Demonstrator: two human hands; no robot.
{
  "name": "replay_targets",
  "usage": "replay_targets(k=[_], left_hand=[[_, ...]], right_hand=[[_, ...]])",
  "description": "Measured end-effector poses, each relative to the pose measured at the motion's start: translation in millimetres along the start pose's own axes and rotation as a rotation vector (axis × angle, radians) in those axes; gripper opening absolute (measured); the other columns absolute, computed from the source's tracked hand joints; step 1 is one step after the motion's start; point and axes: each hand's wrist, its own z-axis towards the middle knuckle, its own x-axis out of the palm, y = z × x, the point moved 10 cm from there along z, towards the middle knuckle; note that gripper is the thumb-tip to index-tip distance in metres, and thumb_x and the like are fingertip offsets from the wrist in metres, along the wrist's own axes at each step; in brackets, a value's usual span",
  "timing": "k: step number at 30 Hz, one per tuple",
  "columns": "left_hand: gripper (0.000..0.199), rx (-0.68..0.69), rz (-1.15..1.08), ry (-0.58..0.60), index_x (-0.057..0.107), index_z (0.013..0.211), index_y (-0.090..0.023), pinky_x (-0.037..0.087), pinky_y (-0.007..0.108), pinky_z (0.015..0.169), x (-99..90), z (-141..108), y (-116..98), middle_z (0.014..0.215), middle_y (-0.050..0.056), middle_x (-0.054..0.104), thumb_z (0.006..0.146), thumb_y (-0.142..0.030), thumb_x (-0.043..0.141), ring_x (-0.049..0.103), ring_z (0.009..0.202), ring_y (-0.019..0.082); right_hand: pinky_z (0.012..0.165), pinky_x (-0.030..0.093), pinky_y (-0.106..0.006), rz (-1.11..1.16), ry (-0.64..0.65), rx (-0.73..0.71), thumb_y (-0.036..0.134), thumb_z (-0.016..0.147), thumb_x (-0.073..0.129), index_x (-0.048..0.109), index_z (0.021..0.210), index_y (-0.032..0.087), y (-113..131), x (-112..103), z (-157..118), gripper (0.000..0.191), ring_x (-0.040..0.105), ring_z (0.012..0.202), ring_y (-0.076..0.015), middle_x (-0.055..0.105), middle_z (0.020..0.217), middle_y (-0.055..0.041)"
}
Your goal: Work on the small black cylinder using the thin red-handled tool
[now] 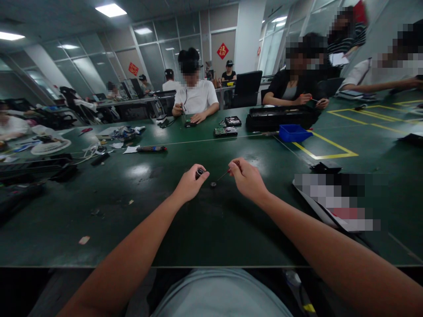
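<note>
My left hand [190, 181] is closed around a small black cylindrical part [199, 173] with a pale ring at its open end. In my right hand [245, 176] is a thin screwdriver [228, 171] with a red handle, most of it hidden by the fingers. Its slim shaft slants down to the left, toward a small round dark part [213, 185] lying on the green table between my hands. Whether the tip touches that round part I cannot tell.
Across the green table [185, 246], a co-worker [194, 97] handles a circuit board. Two hard drives [226, 131], a blue tray [294, 133] and a long black casing [282, 119] lie ahead. An electric screwdriver [152, 149] and cables [94, 152] are left; a blurred-out flat item [306, 196] is right.
</note>
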Motion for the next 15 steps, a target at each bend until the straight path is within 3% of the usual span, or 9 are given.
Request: replay_targets(k=[4,9,12,15], left_hand=[[0.023,0.170,0.347,0.145,0.063,0.110,-0.018,0.048,0.036,0.090,23.7,-7,-24,0.110,0.008,0.065,0.093,-0.029,0.052,0.061,0.101,0.022],[0.031,0.186,0.616,0.249,0.064,0.119,-0.022,0.049,0.035,0.074,47.1,-8,-23,0.104,0.009,0.065,0.094,-0.035,0.051,0.063,0.092,0.025],[0.028,0.159,0.657,0.265,0.067,0.112,-0.022,0.047,0.035,0.070,51.7,-6,-21,0.101,0.010,0.065,0.093,-0.037,0.053,0.063,0.090,0.026],[0.024,0.120,0.563,0.250,0.068,0.105,-0.021,0.047,0.036,0.072,46.0,-3,-17,0.102,0.011,0.067,0.093,-0.038,0.055,0.063,0.090,0.026]], right_hand=[[0.068,0.043,-0.032,-0.020,0.003,0.007,0.036,0.098,0.042,0.059,0.094,0.021,0,0,0,0.023,0.064,0.073,-0.0205,0.069,0.077,-0.0040],[0.068,0.043,-0.031,-0.039,0.006,-0.007,0.035,0.098,0.042,0.059,0.094,0.020,1,1,0,0.023,0.064,0.073,-0.0201,0.069,0.077,-0.0041],[0.068,0.043,-0.031,-0.040,0.008,-0.015,0.035,0.098,0.042,0.059,0.094,0.020,1,1,0,0.023,0.065,0.074,-0.0201,0.068,0.077,-0.0039],[0.069,0.043,-0.031,-0.032,0.009,-0.012,0.035,0.098,0.042,0.059,0.094,0.021,0,1,0,0.023,0.065,0.075,-0.0200,0.068,0.077,-0.0036]])
